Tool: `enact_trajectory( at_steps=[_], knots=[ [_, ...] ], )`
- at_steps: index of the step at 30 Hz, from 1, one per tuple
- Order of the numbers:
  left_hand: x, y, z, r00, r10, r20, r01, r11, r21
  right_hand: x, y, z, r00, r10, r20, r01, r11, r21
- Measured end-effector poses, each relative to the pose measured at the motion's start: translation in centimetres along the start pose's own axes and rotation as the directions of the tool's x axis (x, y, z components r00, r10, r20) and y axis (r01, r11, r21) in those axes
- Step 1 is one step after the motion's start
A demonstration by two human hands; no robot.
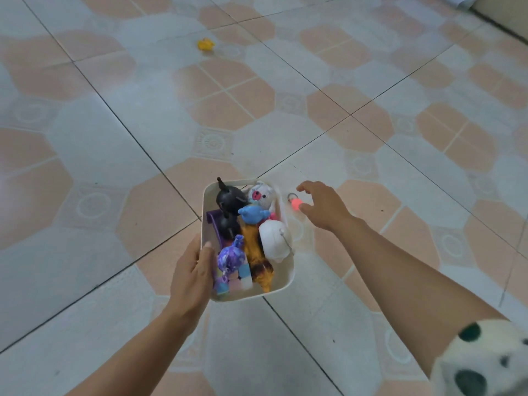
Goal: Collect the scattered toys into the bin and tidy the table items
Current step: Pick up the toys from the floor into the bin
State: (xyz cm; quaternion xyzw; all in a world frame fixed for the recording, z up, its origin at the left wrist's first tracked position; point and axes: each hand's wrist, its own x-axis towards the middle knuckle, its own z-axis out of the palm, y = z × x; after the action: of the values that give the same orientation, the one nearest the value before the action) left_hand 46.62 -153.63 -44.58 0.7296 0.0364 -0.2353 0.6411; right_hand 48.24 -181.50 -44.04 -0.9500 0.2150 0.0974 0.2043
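left hand: the left hand is clamped on the left rim of the white bin, thumb hooked over the edge to the inside, fingers curled round the outer wall
right hand: the right hand is stretched out just right of the bin, fingers spread apart and holding nothing; its thumb tip sits right at the pink ball, and whether they touch i cannot tell
pink ball: looks to lie on the floor just beside the bin's far right corner, with a small metal ring on its far side
bin: middle of the view, near side, and it's packed
in the bin: black figure far left, white plush with a pink snout far right, blue plush just nearer between them, white round toy on the right, orange-brown toy down the middle, purple patterned toy near left, pastel blocks at the near end
yellow toy: the yellow toy is out on the floor, far and left of centre, well apart from the bin, blurred
sleeve: a white sleeve with dark spots, near right corner
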Motion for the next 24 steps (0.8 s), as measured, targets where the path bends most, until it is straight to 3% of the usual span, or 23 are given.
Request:
enact_trajectory(
  at_steps=[6, 11, 15, 18, 21, 24],
  knots=[
    [0.8, -0.6, 0.5, 0.999, 0.012, 0.035, -0.013, 1.000, 0.024, 3.3, 0.7, 3.9, 0.996, 0.041, 0.076, -0.032, 0.993, -0.115],
    [1.1, -1.0, 0.7, 0.999, -0.003, 0.053, 0.003, 1.000, 0.005, 3.7, 0.9, 5.5, 0.996, -0.034, -0.081, 0.019, 0.982, -0.186],
    [1.3, -1.1, 0.9, 0.999, -0.002, 0.048, 0.002, 1.000, 0.011, 3.4, 0.8, 3.9, 0.985, 0.033, -0.170, -0.017, 0.996, 0.092],
    [1.4, -1.1, 1.1, 0.999, -0.005, 0.045, 0.004, 1.000, 0.007, 2.4, -1.5, 0.3, 0.975, 0.057, -0.213, 0.031, 0.922, 0.387],
    [1.2, -1.0, 1.3, 1.000, -0.003, 0.031, 0.002, 1.000, 0.014, -0.1, -5.4, -3.4, 0.995, -0.062, -0.081, 0.100, 0.746, 0.659],
    [1.1, -0.8, 1.6, 1.000, 0.010, 0.026, -0.010, 0.999, 0.031, -2.7, -9.5, -5.1, 0.973, -0.228, 0.041, 0.139, 0.717, 0.684]
  ],
)
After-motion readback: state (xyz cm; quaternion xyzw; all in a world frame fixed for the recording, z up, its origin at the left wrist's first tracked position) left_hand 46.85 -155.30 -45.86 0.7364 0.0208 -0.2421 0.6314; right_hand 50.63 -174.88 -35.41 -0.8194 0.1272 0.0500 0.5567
